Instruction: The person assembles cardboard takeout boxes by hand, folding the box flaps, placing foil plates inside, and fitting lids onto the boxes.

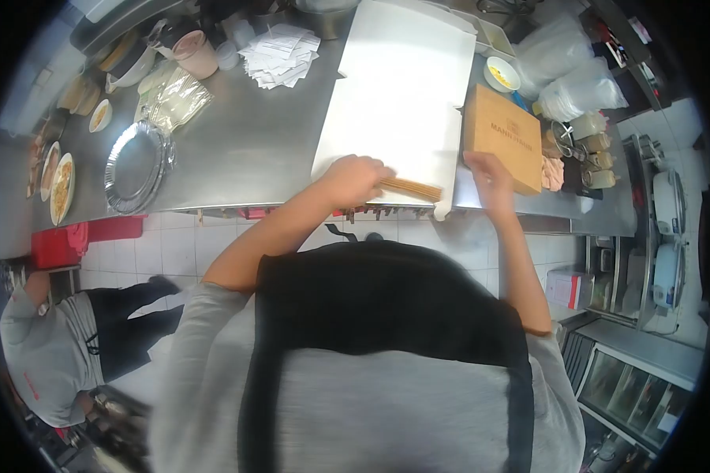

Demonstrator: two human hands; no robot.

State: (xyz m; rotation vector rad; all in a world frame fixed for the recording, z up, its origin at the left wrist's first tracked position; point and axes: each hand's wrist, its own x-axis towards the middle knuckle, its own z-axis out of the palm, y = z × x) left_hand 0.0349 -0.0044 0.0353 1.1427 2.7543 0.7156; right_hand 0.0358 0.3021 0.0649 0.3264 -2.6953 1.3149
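Note:
My left hand (359, 180) is closed on a narrow brown striped bundle (412, 188), which juts out to the right. The bundle lies over the near end of a long white open cardboard box (398, 87), spread flat on the steel counter. My right hand (491, 183) is beside the near left edge of a brown printed cardboard box (509, 134). Its fingers are apart and overlap that edge in this view, with nothing seen in them. The bundle's left end is hidden in my left hand.
To the left on the counter (237, 150) are a foil tray (134, 167), a clear plastic packet (179, 100), and a pile of paper slips (280, 57). A bowl (501, 74) and plastic bags (576, 91) stand right. Another person (63, 347) is at the lower left.

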